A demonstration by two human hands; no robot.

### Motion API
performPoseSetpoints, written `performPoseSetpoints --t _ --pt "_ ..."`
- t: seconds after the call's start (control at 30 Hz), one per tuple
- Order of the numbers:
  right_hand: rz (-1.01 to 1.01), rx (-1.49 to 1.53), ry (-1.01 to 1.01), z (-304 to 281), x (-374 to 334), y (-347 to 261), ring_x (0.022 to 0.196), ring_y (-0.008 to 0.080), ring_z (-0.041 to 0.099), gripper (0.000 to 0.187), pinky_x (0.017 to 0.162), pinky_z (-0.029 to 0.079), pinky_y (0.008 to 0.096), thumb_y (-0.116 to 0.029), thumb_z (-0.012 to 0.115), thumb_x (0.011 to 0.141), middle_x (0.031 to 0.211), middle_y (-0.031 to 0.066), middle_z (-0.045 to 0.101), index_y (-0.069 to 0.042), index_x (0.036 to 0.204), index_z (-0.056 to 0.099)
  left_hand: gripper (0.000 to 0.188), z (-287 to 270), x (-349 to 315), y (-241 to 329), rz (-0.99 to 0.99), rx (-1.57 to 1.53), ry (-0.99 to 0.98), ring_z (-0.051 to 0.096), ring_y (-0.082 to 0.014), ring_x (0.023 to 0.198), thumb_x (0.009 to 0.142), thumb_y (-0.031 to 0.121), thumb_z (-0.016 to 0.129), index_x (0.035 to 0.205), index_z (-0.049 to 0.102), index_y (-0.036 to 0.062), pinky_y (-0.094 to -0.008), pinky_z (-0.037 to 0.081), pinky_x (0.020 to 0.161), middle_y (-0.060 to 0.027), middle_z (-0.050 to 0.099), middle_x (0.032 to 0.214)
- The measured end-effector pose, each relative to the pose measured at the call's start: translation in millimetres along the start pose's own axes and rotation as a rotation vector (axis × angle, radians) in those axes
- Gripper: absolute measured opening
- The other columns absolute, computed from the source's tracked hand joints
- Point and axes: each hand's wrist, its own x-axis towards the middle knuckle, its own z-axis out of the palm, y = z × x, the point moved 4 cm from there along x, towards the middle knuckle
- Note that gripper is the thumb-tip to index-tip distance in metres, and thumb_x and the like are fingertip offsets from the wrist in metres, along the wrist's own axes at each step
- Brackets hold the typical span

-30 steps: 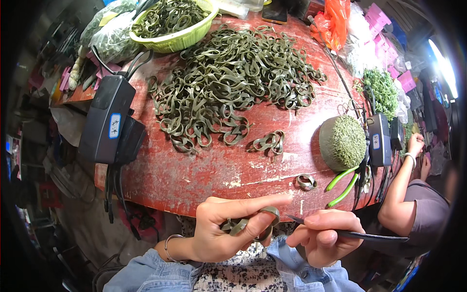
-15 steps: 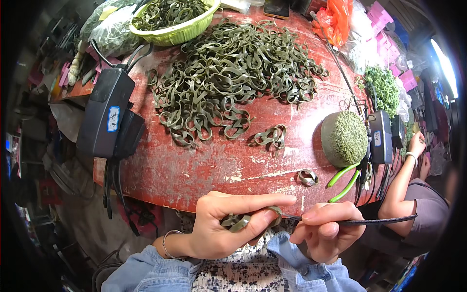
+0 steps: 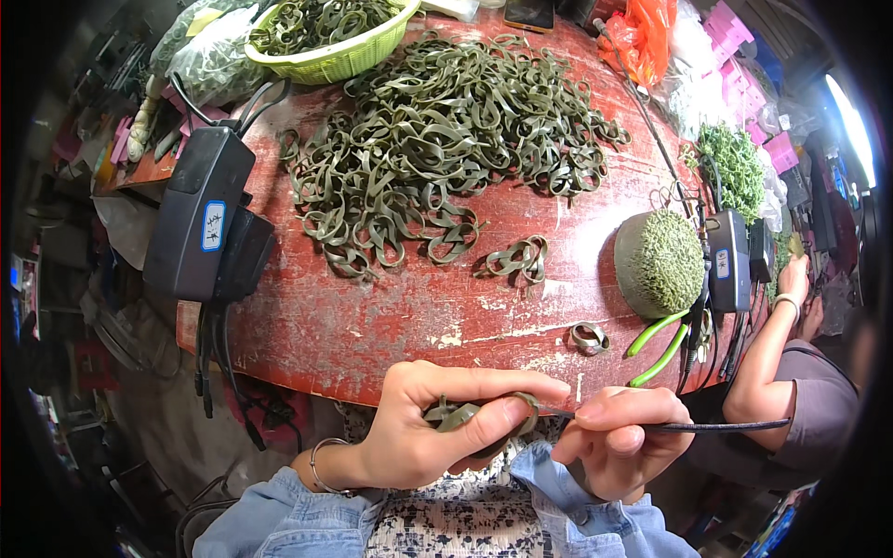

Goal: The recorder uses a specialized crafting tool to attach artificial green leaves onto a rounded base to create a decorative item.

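Note:
My left hand (image 3: pixel 437 428) is closed on an olive-green rubbery loop (image 3: pixel 456 415), pinched between thumb and fingers in front of the table's near edge. Its index finger stretches out to the right above the loop. In my right hand (image 3: pixel 628 442) is a thin tool with a slim metal tip (image 3: pixel 556 411) and a black cord-like end (image 3: pixel 735 427) sticking out to the right. The tip reaches the right end of the held loop; exact contact is too small to tell. A single similar loop (image 3: pixel 589 338) lies on the red table (image 3: pixel 372 325) just beyond my right hand.
A large pile of green loops (image 3: pixel 456 139) covers the table's middle, with a yellow-green basket (image 3: pixel 349 65) behind. Black power adapters (image 3: pixel 200 214) stand left. At right are a round tub of green bits (image 3: pixel 665 265), green-handled pliers (image 3: pixel 659 352) and a co-worker's arm (image 3: pixel 772 335).
Both hands keep their holds with only slight shifts. The tool's black end has moved a little down and left, and the held loop has turned slightly.

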Motion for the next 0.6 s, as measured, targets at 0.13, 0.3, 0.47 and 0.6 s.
performPoseSetpoints --t 0.13,0.3,0.47,0.6 --pt "-0.008 -0.041 0.046 -1.0 -0.6 1.6 0.035 0.0123 0.051 0.041 0.029 0.032 0.0177 -0.036 0.052 0.084 0.047 0.0113 0.051 0.004 0.076 0.049 0.023 0.5 0.8 -1.9 -0.016 -0.033 -0.015 0.039 -0.0027 0.039 0.081 0.004 0.048 0.097 0.059 -0.0076 -0.0193 0.024 0.034 -0.0016 0.051 0.049" --pt "-0.041 -0.02 0.036 -1.0 -1.9 1.5 0.034 0.0119 0.05 0.041 0.029 0.031 0.0179 -0.036 0.051 0.085 0.045 0.0104 0.051 0.004 0.076 0.049 0.023 -0.2 2.4 -2.7 -0.043 -0.056 -0.023 0.038 -0.0026 0.038 0.081 0.005 0.049 0.097 0.059 -0.0075 -0.0191 0.025 0.034 -0.0013 0.05 0.049" --pt "-0.057 0.114 -0.121 -7.3 -1.8 1.6 0.048 0.0188 0.059 0.024 0.044 0.048 0.026 -0.014 0.056 0.083 0.062 0.016 0.06 0.01 0.085 0.057 0.023 0.3 2.7 -4.6 -0.055 -0.054 -0.034 0.038 -0.0023 0.039 0.081 0.004 0.049 0.097 0.059 -0.0072 -0.0187 0.025 0.034 -0.001 0.051 0.05" --pt "-0.068 0.002 -0.098 -9.4 -3.2 0.2 0.048 0.0187 0.059 0.021 0.045 0.048 0.0265 -0.013 0.055 0.083 0.062 0.0146 0.061 0.008 0.086 0.057 0.023 1.3 2.2 -2.2 -0.027 -0.005 -0.004 0.039 -0.0022 0.039 0.081 0.003 0.048 0.097 0.06 -0.0065 -0.0185 0.025 0.035 -0.0018 0.052 0.052"
